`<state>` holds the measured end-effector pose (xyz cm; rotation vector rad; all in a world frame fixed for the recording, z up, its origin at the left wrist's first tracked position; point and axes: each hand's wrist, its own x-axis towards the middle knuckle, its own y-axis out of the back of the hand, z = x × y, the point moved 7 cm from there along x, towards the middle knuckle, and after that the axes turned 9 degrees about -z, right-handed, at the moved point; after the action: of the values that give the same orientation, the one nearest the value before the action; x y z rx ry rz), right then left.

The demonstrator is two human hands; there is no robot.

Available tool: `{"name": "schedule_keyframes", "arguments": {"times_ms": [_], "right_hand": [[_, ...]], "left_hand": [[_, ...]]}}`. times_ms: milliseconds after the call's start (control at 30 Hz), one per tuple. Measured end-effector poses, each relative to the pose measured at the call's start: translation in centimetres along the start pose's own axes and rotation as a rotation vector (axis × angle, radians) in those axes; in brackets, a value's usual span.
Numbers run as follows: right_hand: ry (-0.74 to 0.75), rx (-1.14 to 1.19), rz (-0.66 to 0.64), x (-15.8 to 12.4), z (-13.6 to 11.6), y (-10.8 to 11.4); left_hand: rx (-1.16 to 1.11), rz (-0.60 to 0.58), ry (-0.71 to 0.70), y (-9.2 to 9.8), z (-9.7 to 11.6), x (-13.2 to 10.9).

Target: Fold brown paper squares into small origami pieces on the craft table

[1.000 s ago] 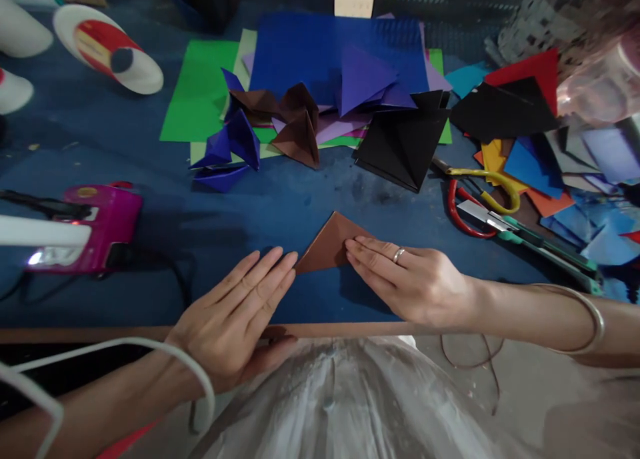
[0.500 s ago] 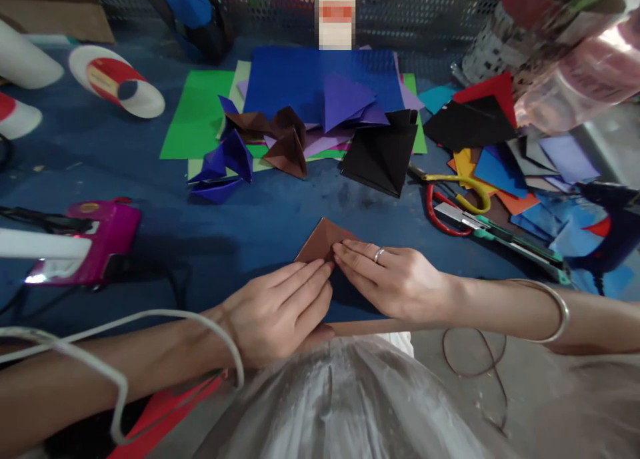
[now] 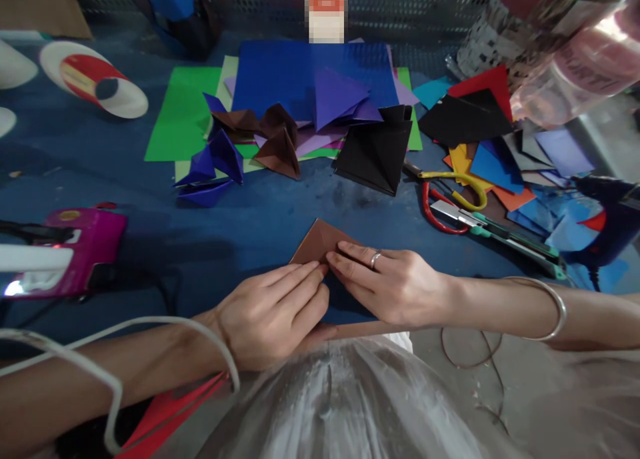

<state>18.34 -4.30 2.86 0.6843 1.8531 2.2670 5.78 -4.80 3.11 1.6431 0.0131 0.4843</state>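
The brown folded paper [image 3: 317, 241] lay flat on the blue table [image 3: 270, 212], near its front edge and just ahead of the person's body, with 1 corner pointing away toward the pile of coloured sheets. The left hand [image 3: 273, 312] rested palm down, its fingers held together and stretched out, the fingertips [image 3: 313, 267] pressing on the paper's near left edge. The right hand [image 3: 390, 285] lay flat as well, fingers together, with a ring [image 3: 374, 259] on 1 of them and a bangle [image 3: 553, 305] on the wrist; its fingertips [image 3: 336, 259] pressed the paper's near right part, almost touching those of the left hand. Neither hand gripped the paper: both only pushed it down against the table. Farther back lay a black folded piece [image 3: 375, 153], a brown folded shape [image 3: 280, 153] and a blue folded shape [image 3: 215, 165], all near a green sheet [image 3: 180, 112] and a large blue sheet [image 3: 280, 72]. To the right, well apart from the hands, sat scissors with red and yellow handles [image 3: 450, 202] and a green-handled knife [image 3: 510, 240], beside loose scraps of coloured paper [image 3: 500, 159]. To the left stood a pink device [image 3: 85, 242], and a white cord [image 3: 165, 325] looped over the left forearm.
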Motion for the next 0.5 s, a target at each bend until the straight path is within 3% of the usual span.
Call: {"name": "schedule_keyframes", "arguments": {"times_ms": [133,333,500], "right_hand": [[0.007,0.004,0.023,0.1,-0.1,0.3],[-0.013,-0.018,0.026,-0.5,-0.1,0.2],[-0.010,-0.048,-0.003,-1.5,0.0,-0.1]], "left_hand": [[0.003,0.026,0.038,-0.2,0.2,-1.1],[0.064,-0.038,-0.011,0.0,0.6,-2.4],[0.053,0.011,0.110,0.6,0.4,-3.9]]}}
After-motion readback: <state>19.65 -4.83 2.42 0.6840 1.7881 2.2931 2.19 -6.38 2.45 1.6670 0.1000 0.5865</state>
